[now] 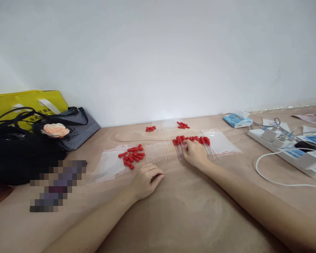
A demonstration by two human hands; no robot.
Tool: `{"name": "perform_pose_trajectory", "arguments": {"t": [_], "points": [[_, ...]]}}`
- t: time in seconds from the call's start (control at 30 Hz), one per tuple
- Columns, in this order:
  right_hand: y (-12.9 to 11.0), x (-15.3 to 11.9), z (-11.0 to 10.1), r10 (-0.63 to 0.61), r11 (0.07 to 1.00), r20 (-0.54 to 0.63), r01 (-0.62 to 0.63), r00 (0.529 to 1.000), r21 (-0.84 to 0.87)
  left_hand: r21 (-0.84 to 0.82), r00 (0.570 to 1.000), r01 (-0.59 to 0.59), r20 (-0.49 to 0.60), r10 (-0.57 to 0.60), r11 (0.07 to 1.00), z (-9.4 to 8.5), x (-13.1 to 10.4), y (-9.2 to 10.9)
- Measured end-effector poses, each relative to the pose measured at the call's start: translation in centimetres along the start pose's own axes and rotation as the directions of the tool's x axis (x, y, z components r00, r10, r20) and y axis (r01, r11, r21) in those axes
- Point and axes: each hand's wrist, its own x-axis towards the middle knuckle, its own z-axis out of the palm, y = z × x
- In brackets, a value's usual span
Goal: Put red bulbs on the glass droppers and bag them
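Observation:
My left hand (147,181) rests on the table, fingers curled toward the thumb, and I see nothing in it. Just beyond it lie a row of clear thin tubes (157,152) and a loose pile of red rubber bulbs (132,156). My right hand (195,153) is closed, its fingertips pinched at a dropper in a row of red-bulbed droppers (204,140). The hand covers the middle of that row, and the fingertips' exact hold is partly hidden. A clear zip bag (225,143) lies right of the row; more plastic bags (106,163) lie left of the bulbs.
Farther back are more red bulbs (151,129) and thin tubes (169,128) near the wall. A blue tissue pack (237,120) and a white power strip (287,151) with cables are at right. Bags (79,130) and a blurred dark object (59,186) lie left.

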Motion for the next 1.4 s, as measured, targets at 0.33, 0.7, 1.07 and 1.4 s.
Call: {"name": "perform_pose_trajectory", "arguments": {"t": [0.33, 0.7, 1.07, 1.4], "points": [[-1.3, 1.2, 0.3, 0.14, 0.98, 0.169, -0.112, 0.976, -0.165, -0.02, 1.0, -0.001, 0.004, 0.001, 1.0, 0.2, -0.1, -0.2], [-1.5, 0.6, 0.2, 0.023, 0.992, 0.105, -0.009, 0.994, -0.129, 0.035, 0.999, 0.034, 0.007, -0.035, 0.999, 0.3, 0.0, -0.2], [-5.9, 3.3, 0.9, 0.135, 0.985, 0.299, -0.094, 0.945, -0.147, 0.323, 0.9, 0.432, -0.219, -0.377, 0.842, -2.4, 0.5, -2.4], [-6.3, 4.4, 1.5, 0.187, 0.981, 0.413, -0.147, 0.892, -0.128, 0.462, 0.783, 0.597, -0.157, -0.602, 0.656, -5.1, 0.5, -6.2]]}}
